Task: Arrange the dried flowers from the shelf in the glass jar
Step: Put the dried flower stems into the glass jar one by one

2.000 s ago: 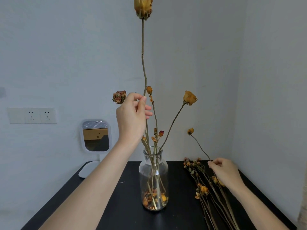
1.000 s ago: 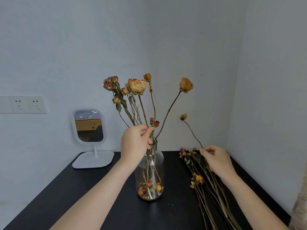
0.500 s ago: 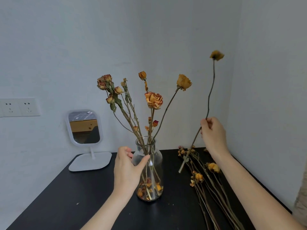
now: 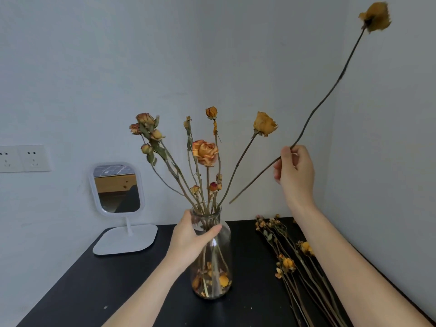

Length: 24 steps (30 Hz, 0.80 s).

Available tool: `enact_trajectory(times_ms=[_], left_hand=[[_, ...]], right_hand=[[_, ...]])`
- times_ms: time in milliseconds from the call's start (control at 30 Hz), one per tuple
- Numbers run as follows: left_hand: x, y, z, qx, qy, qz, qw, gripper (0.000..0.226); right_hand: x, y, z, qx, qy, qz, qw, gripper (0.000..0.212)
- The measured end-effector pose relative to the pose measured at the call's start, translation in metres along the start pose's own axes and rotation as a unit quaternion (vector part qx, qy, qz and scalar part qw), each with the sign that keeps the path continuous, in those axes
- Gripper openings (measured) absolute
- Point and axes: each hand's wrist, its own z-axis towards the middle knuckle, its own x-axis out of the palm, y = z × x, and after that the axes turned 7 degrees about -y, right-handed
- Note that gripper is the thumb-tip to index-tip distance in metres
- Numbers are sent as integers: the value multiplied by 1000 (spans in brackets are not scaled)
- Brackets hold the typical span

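A clear glass jar [image 4: 218, 277] stands on the black table [image 4: 99, 291], with several dried roses [image 4: 204, 152] fanned out of its neck and loose petals at its bottom. My left hand [image 4: 191, 237] wraps around the jar's neck and shoulder. My right hand [image 4: 296, 172] is raised to the right of the jar, pinching a long dried yellow flower [image 4: 375, 16] partway along its stem. That stem slants from upper right down to lower left, its cut end hanging just above and right of the jar's mouth.
A bundle of dried flowers [image 4: 297, 265] lies on the table right of the jar, partly under my right forearm. A small white mirror on a stand [image 4: 118, 192] is at the back left. Wall sockets [image 4: 23, 159] sit far left. Walls close the corner behind and right.
My right hand lifted a yellow flower from the bundle and tilted its cut end toward the jar. My left hand released the roses and dropped to grip the jar.
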Motion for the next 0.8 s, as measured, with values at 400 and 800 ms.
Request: enact_trajectory(times_ms=[400, 800], left_hand=[[-11, 19, 11, -50, 60, -81, 994, 58], [-19, 31, 16, -79, 103, -125, 984, 57]], right_hand=[[43, 3, -25, -13, 130, -16, 991, 20], [54, -15, -37, 48, 391, -178, 901, 12]])
